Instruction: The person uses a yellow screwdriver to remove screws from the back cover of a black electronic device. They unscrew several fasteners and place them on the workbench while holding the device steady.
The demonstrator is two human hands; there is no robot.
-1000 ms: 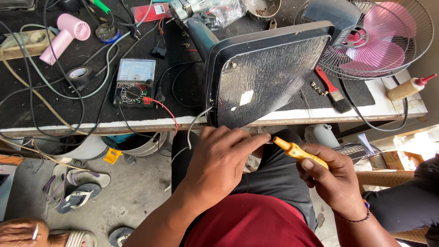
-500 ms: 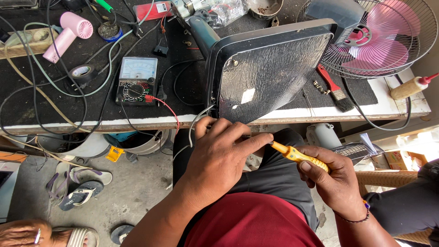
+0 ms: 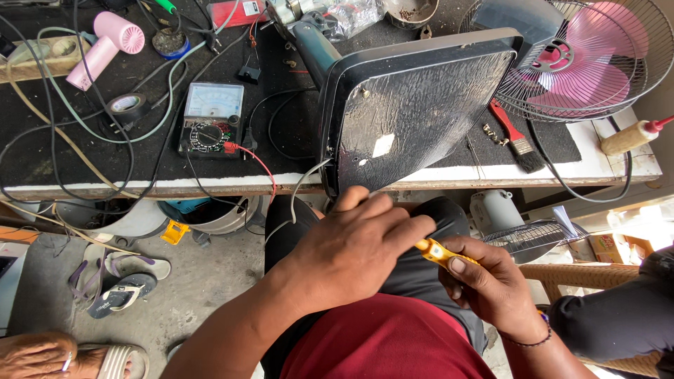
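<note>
Cluttered bench ahead; right hand (image 3: 491,284) pinches yellow tool (image 3: 437,251), pointing up-left under left hand (image 3: 354,249), whose fingers curl over it

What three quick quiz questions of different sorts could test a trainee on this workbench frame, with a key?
1. True or false: the right hand holds a yellow-handled tool.
2. Which lies left of the upturned appliance on the bench? A) meter B) paintbrush C) glue bottle
3. Fill in: the fan has ____ blades.

Key: 1 true. 2 A. 3 pink. The left hand rests just below the appliance's lower edge, its fingers by the tool.
</note>
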